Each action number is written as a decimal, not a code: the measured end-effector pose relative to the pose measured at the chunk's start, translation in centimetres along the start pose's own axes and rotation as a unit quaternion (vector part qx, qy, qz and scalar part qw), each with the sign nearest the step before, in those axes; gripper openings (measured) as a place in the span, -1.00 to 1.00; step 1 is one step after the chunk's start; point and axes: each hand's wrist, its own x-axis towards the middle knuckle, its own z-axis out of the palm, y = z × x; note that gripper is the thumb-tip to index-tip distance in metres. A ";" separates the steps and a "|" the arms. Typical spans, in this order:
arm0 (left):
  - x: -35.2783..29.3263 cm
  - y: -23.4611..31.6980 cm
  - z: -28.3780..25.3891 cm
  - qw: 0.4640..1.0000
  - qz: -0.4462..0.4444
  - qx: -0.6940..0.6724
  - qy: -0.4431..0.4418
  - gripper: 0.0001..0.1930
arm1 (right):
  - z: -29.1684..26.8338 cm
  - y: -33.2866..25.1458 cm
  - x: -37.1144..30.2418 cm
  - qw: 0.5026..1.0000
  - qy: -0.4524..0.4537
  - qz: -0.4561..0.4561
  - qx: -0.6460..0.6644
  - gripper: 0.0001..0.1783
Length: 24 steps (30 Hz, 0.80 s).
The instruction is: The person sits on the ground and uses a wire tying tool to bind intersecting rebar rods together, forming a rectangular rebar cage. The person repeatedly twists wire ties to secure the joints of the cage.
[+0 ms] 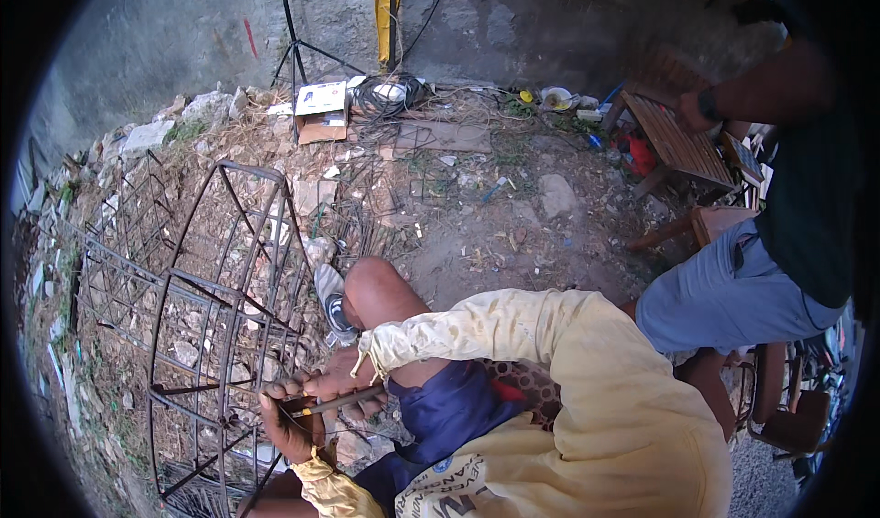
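A rusty round rebar cage point(197, 280) lies on its side on the rubble at the left. My left hand point(286, 431) comes up from the lower edge in a yellow sleeve, its fingers curled around a bar of the cage at a crossing. My right hand point(335, 379) reaches across my bare knee point(376, 289) and grips a thin metal rod tool point(344, 400). The rod's tip lies against my left hand at the same crossing. Both hands touch each other there.
Another person in blue shorts point(724, 293) and a dark top sits at the right by a wooden bench point(678, 137). A tripod point(295, 50), a cardboard box point(321, 110) and coiled cables point(390, 92) stand by the concrete wall. Stones and debris cover the ground.
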 end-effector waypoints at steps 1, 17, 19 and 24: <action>-0.1 0.1 0.7 0.997 -0.003 0.013 0.073 -0.71 | 0.0 -0.3 -0.5 0.998 0.051 -0.029 -0.034 -0.23; 0.2 0.5 3.8 0.931 0.011 0.191 0.312 -0.58 | 1.1 2.0 2.9 0.951 0.157 -0.233 -0.131 -0.43; 1.0 0.4 3.5 0.913 0.042 0.208 0.349 -0.59 | 1.6 2.4 3.3 0.864 0.261 -0.348 -0.252 -0.40; 4.4 1.1 4.0 0.891 0.100 0.135 0.421 -0.59 | 3.9 0.5 3.4 0.745 0.417 -0.334 -0.400 -0.38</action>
